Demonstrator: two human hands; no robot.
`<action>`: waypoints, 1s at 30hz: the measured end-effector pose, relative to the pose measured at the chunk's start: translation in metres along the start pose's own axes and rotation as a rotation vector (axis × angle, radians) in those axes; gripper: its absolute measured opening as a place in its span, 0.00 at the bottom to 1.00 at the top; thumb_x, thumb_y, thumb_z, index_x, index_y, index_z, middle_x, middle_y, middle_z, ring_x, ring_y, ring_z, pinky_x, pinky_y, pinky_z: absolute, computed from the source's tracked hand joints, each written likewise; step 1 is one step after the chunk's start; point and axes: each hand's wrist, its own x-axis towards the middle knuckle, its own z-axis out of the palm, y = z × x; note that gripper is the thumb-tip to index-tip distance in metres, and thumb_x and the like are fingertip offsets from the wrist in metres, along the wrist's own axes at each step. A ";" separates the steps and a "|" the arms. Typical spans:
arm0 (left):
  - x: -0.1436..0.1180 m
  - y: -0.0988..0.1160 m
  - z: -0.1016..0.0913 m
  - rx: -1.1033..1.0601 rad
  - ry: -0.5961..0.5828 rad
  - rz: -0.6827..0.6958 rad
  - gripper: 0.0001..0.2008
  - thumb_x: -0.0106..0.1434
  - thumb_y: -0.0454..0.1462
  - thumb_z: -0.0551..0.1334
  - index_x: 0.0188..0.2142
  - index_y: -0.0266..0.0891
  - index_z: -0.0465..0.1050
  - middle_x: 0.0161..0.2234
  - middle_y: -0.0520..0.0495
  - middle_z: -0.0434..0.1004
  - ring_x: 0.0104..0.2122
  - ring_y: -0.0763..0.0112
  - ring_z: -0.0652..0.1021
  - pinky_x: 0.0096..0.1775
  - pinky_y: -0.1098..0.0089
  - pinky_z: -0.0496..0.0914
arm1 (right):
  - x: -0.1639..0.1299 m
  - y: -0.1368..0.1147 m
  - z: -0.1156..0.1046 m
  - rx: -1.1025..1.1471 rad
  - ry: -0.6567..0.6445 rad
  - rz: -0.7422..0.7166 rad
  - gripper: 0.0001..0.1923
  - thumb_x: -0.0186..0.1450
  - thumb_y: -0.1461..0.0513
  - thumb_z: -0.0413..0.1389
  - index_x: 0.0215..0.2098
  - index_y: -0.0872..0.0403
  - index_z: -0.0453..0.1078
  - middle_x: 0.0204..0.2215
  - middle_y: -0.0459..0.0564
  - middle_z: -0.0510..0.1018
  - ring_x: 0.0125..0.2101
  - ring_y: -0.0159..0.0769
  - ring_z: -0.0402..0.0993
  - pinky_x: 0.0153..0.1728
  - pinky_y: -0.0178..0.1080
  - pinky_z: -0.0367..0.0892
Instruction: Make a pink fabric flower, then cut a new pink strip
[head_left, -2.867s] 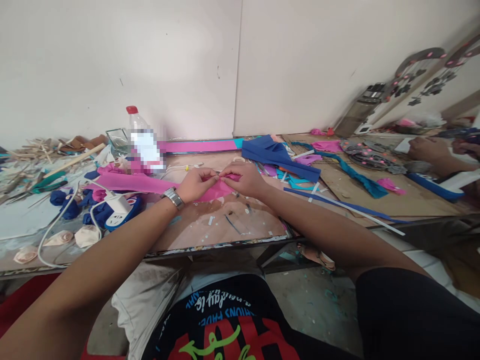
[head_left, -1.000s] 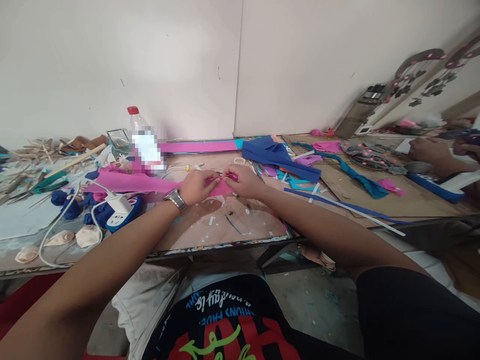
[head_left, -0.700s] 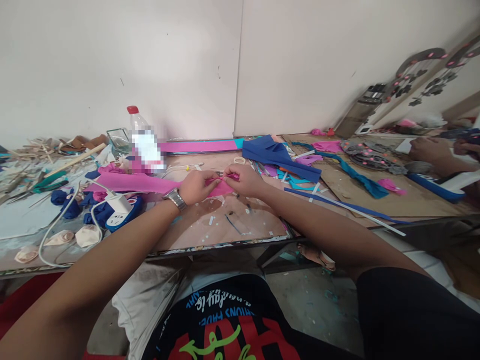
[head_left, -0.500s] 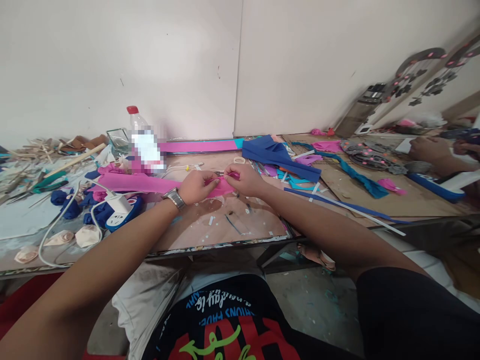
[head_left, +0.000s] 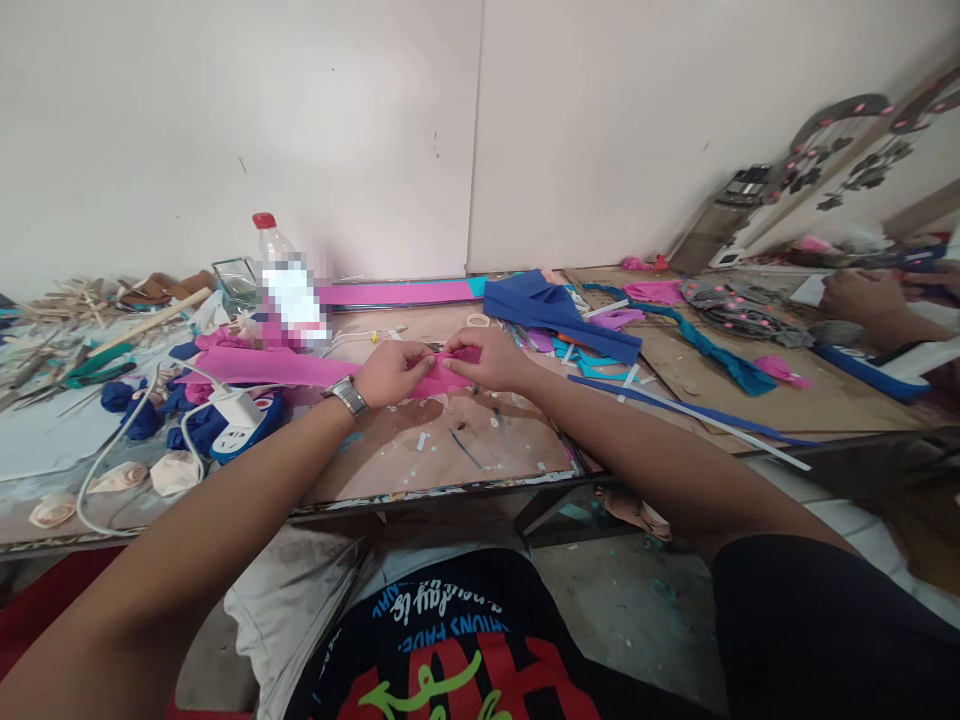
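A long pink strip [head_left: 270,366] lies across the worktable [head_left: 450,450], running from the left to its folded end between my hands. My left hand [head_left: 390,372], with a metal watch on the wrist, pinches that end from the left. My right hand [head_left: 491,358] pinches the same end from the right, fingertips almost touching the left ones. The folded part between the fingers is mostly hidden.
A capped plastic bottle [head_left: 285,285] stands behind the strip. A white power strip with cable [head_left: 238,420] and blue and cream fabric roses [head_left: 174,470] lie left. Blue cloth [head_left: 559,315] and scraps sit right. Another person's hand [head_left: 862,300] works at far right.
My hands stay on the pink strip's end, with small finger shifts folding it. The other person's hand at far right moved slightly.
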 end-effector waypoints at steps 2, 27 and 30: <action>0.000 -0.001 0.000 -0.016 -0.010 0.008 0.18 0.68 0.45 0.55 0.30 0.36 0.77 0.24 0.51 0.72 0.26 0.71 0.67 0.32 0.68 0.58 | 0.000 0.002 0.001 -0.013 0.009 -0.014 0.06 0.63 0.60 0.61 0.35 0.54 0.80 0.32 0.49 0.83 0.34 0.37 0.77 0.39 0.38 0.66; 0.002 -0.006 0.003 -0.148 -0.064 -0.032 0.11 0.62 0.39 0.55 0.33 0.36 0.75 0.26 0.52 0.71 0.27 0.71 0.68 0.32 0.69 0.60 | 0.000 0.001 0.002 -0.062 0.071 -0.118 0.06 0.63 0.63 0.61 0.36 0.51 0.81 0.34 0.48 0.85 0.37 0.39 0.79 0.43 0.40 0.70; 0.001 -0.004 0.002 -0.092 -0.070 -0.030 0.15 0.65 0.45 0.58 0.30 0.37 0.74 0.23 0.53 0.69 0.26 0.72 0.66 0.30 0.69 0.58 | -0.001 0.001 0.003 -0.077 0.070 -0.073 0.06 0.62 0.64 0.61 0.36 0.51 0.81 0.34 0.48 0.85 0.37 0.39 0.79 0.43 0.39 0.69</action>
